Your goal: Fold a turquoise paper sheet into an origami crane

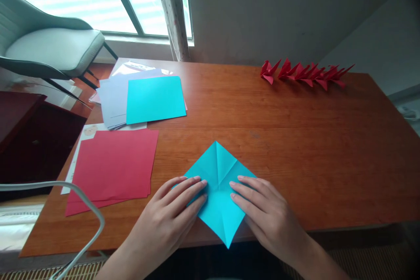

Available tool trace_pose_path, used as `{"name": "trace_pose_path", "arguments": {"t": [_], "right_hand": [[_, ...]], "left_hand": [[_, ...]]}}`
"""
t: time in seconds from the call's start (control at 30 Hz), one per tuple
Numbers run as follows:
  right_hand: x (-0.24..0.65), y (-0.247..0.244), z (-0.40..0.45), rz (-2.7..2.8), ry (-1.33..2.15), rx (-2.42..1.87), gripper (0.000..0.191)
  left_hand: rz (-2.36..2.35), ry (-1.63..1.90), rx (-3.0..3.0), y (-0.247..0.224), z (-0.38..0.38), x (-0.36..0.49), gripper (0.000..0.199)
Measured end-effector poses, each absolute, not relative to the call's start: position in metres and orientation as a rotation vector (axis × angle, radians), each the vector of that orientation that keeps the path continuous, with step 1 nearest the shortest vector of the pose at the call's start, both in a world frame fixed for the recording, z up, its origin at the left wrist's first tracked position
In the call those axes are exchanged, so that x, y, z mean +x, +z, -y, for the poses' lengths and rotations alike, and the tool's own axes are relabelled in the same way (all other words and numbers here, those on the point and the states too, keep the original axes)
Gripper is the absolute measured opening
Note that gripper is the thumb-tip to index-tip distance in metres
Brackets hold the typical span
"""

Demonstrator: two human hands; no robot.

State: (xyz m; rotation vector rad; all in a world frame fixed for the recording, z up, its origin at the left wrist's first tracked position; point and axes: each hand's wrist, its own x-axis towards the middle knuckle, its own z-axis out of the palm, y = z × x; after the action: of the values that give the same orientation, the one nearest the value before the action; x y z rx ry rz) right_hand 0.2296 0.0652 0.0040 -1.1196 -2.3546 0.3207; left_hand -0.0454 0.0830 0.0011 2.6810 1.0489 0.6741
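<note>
A creased blue paper square [219, 201] lies turned like a diamond at the table's front edge, its lowest corner reaching past the edge. My left hand [175, 210] rests on its left side, fingertips on the paper. On the right side lies my right hand [267, 210], with its fingers stretched over the sheet and the thumb hidden. Crease lines run from the top corner toward the middle and up from the bottom corner.
Red sheets [114, 166] lie at the left of the wooden table [295, 140]. Behind them are pale sheets [113, 96] under a blue sheet [155, 98]. Several red folded paper figures [308, 74] line the back right. A white cable [95, 210] curves at the front left.
</note>
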Motion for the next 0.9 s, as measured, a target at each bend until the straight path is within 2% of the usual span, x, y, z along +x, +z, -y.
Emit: {"name": "trace_pose_path", "arguments": {"t": [0.17, 0.37, 0.47, 0.57, 0.7, 0.9], "right_hand": [[0.229, 0.004, -0.072, 2.232, 0.448, -1.164, 0.028], [0.220, 0.003, -0.100, 1.962, 0.525, -1.362, 0.012], [0.214, 0.004, -0.111, 1.972, 0.495, -1.493, 0.015], [0.209, 0.003, -0.116, 2.021, 0.404, -1.543, 0.017], [0.203, 0.001, -0.116, 2.093, 0.288, -1.591, 0.017], [0.201, 0.004, -0.115, 2.147, 0.157, -1.670, 0.020]], "left_hand": [[-1.160, 0.757, 2.492, 0.010, -0.087, -0.038, 0.020], [-1.441, 0.861, 2.299, 0.013, -0.103, -0.019, 0.008], [-1.618, 0.803, 2.475, 0.013, -0.107, -0.011, 0.030], [-1.600, 0.699, 2.713, 0.016, -0.103, -0.001, 0.049], [-1.439, 0.465, 2.744, 0.018, -0.086, 0.015, 0.050], [-1.470, 0.360, 2.669, 0.010, -0.078, 0.027, 0.062]]}}
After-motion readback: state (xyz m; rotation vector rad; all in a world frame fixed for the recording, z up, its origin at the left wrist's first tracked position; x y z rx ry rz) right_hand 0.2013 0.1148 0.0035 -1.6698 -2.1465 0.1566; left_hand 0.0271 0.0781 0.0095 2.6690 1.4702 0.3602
